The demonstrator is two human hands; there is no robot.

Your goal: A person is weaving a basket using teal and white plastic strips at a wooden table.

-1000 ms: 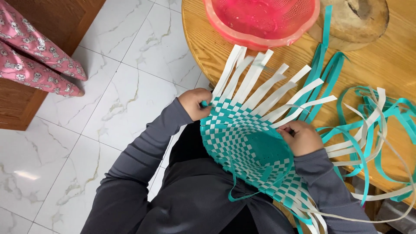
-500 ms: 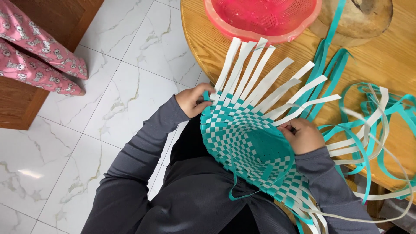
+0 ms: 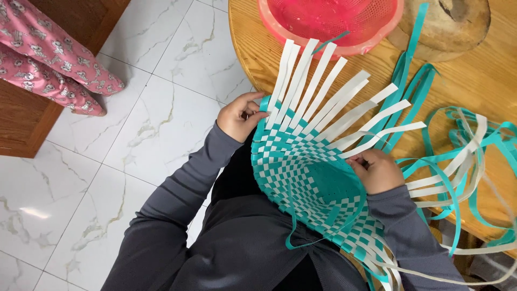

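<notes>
A half-woven basket [image 3: 312,172] of teal and white plastic strips rests in my lap, its open side facing me. White strips [image 3: 323,81] fan upward from its rim over the table edge. My left hand [image 3: 240,115] pinches the teal rim at the basket's upper left corner. My right hand [image 3: 378,171] grips the rim on the right side, fingers closed on a strip. Loose teal strips [image 3: 458,156] trail off to the right.
A round wooden table [image 3: 253,48] stands ahead with a pink mesh bowl [image 3: 328,21] and a wooden block [image 3: 452,21] on it. Another person's legs in pink patterned trousers [image 3: 48,59] rest at the upper left, over marble floor tiles [image 3: 151,129].
The basket has tilted and lifted slightly, so the white strips fan higher toward the pink bowl. Both hands stayed on the rim.
</notes>
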